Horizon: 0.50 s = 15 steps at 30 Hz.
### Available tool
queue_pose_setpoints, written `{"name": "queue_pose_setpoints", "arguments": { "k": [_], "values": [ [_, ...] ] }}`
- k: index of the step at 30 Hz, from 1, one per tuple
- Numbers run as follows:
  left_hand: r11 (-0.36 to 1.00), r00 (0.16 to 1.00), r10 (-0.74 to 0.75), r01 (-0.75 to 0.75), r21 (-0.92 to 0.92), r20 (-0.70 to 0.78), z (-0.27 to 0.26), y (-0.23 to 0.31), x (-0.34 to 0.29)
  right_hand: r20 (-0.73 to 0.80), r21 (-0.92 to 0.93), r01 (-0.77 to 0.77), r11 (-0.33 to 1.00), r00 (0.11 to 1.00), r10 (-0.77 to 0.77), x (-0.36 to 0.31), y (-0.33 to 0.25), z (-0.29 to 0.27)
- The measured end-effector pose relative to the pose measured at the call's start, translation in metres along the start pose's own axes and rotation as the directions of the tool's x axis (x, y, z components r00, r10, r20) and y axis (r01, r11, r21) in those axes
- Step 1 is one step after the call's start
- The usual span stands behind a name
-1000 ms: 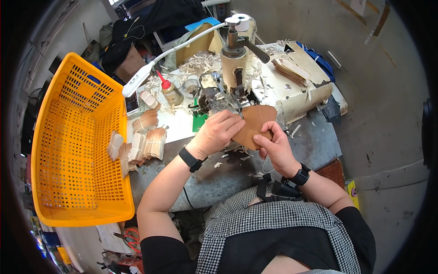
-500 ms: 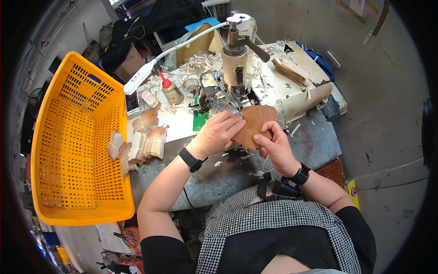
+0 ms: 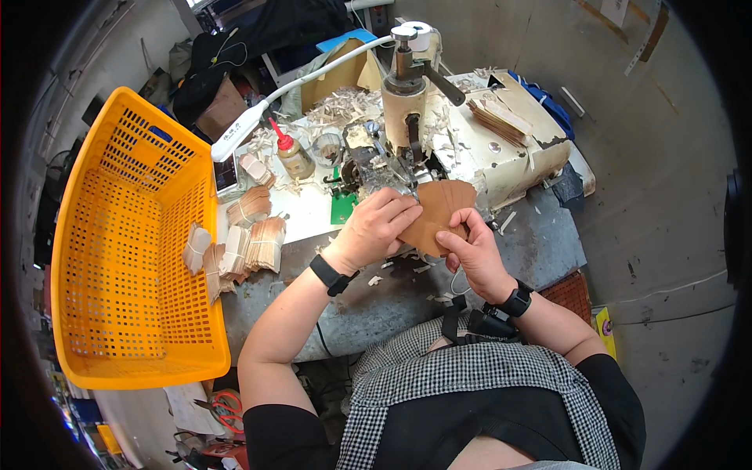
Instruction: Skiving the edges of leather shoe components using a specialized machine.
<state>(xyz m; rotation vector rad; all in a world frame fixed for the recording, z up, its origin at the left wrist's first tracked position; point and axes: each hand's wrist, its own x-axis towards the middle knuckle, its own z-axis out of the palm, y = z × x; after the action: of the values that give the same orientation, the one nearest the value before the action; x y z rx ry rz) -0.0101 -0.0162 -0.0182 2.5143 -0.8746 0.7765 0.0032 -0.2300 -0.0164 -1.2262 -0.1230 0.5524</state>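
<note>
A fan of brown leather pieces (image 3: 442,205) is spread in front of a bench machine (image 3: 404,113) that looks like a leather skiver. My left hand (image 3: 371,229) presses its closed fingers on the left edge of the leather, close by the machine's working head. On the lower right, the fan is pinched between thumb and fingers of my right hand (image 3: 476,254). Both hands touch the same leather; the spot where its edge meets the machine is hidden behind my left fingers.
At the left stands a yellow perforated basket (image 3: 141,357). Tied bundles of leather pieces (image 3: 265,244) lie beside it. A red-tipped bottle (image 3: 295,159), a clear cup (image 3: 327,149) and leather scraps (image 3: 348,106) surround the machine. More strips (image 3: 499,123) rest on its housing. A white lamp (image 3: 241,133) arches over the bench.
</note>
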Motion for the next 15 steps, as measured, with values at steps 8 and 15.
{"name": "queue_pose_setpoints", "arguments": {
  "k": [8, 15],
  "values": [
    [1.000, 1.000, -0.002, 0.002, 0.009, -0.029, 0.0036, -0.0003, -0.0014, 0.007, 0.003, -0.005, 1.000, 1.000, 0.005, 0.0003, 0.0012, -0.0014],
    [1.000, 0.999, -0.013, 0.014, 0.011, -0.047, 0.0045, 0.0013, -0.0016, 0.009, 0.003, -0.011, 1.000, 1.000, 0.011, 0.0002, 0.0001, -0.0007]
  ]
}}
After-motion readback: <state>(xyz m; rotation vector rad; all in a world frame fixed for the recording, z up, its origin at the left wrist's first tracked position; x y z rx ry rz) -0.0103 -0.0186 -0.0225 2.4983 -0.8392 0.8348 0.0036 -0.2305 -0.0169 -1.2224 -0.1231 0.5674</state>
